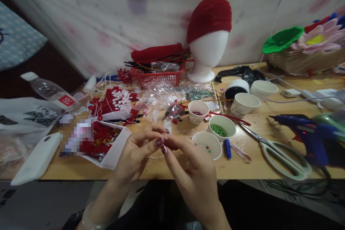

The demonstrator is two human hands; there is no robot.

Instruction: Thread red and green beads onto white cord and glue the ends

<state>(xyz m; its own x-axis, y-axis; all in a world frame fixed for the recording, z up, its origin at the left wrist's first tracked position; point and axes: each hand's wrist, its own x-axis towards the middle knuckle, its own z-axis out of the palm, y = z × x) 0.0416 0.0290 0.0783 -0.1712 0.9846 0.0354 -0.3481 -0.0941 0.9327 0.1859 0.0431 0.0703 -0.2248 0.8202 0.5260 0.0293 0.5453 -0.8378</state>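
Note:
My left hand [138, 149] and my right hand [192, 167] meet over the front edge of the table, fingertips pinched together. A tiny pale thing shows between them, too small to name. Thin clear thread lies on the wood around the fingers. Just right of my right hand stands a paper cup [215, 152] with a few small beads inside. Behind it is a paper cup of green beads [219, 129], and further back a cup of dark red beads [198, 112]. An open white box [117, 151] with red and gold ornaments sits left of my left hand.
Scissors [287, 158], a blue marker cap [228, 148] and a blue glue gun [304, 133] lie to the right. At the back are a red basket [159, 78] and a white foam head [208, 52] in a red cap. A plastic bottle [52, 91] leans at left.

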